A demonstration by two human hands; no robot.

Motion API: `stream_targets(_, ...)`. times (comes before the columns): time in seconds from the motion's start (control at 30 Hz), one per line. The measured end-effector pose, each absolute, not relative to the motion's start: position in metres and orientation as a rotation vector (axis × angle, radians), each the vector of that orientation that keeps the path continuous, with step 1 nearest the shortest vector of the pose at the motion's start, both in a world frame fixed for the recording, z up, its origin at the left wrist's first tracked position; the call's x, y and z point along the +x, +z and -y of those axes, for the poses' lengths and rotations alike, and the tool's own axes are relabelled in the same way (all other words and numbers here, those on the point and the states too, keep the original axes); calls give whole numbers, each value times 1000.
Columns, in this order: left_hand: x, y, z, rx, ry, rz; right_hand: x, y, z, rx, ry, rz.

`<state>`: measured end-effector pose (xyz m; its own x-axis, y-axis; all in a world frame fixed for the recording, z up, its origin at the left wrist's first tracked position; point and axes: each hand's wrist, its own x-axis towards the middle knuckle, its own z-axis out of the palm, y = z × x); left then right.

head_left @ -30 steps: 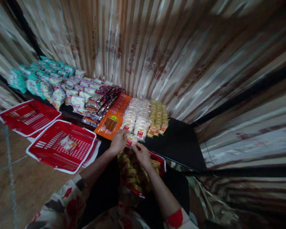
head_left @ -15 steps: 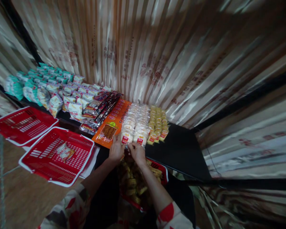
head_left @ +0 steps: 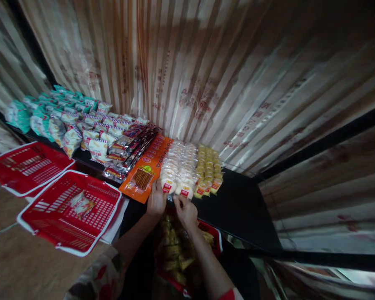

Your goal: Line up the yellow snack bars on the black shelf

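L hand (head_left: 157, 200) & R hand (head_left: 186, 211) at white pkts (head_left: 186, 168), counter (head_left: 239, 208) front edge: fingers curled, hold unclear (tips part-hidden). Wider apart vs. before.

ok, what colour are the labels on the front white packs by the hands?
Red labels on the front white packs; head view, the only one.

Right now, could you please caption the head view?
Left hand and right hand at the near end of the white packs.
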<state>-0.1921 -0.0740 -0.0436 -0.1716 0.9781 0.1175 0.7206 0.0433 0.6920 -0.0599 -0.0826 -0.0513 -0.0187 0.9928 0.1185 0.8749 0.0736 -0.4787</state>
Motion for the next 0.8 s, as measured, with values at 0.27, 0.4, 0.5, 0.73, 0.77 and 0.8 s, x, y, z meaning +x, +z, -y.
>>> stream_targets(0.27,-187,-54,72,1710,1077,-1879,-55,-29,59,-1396,244,1961)
stream_targets(0.4,-185,-63,71,1689,1135,-1881,-68,-4,14,-1360,28,2285)
stream_targets(0.5,-182,-68,67,1697,1112,-1930,-78,2,-7,-1413,-38,2464)
stream_targets(0.73,-177,-75,60,1766,1095,-1981,-81,-3,-11,-1459,-80,2518)
stream_targets(0.77,-176,-76,60,1766,1098,-1992,-81,-4,-12,-1451,-80,2507)
stream_targets(0.8,-175,-77,59,1766,1101,-2003,-80,-4,-14,-1443,-79,2493)
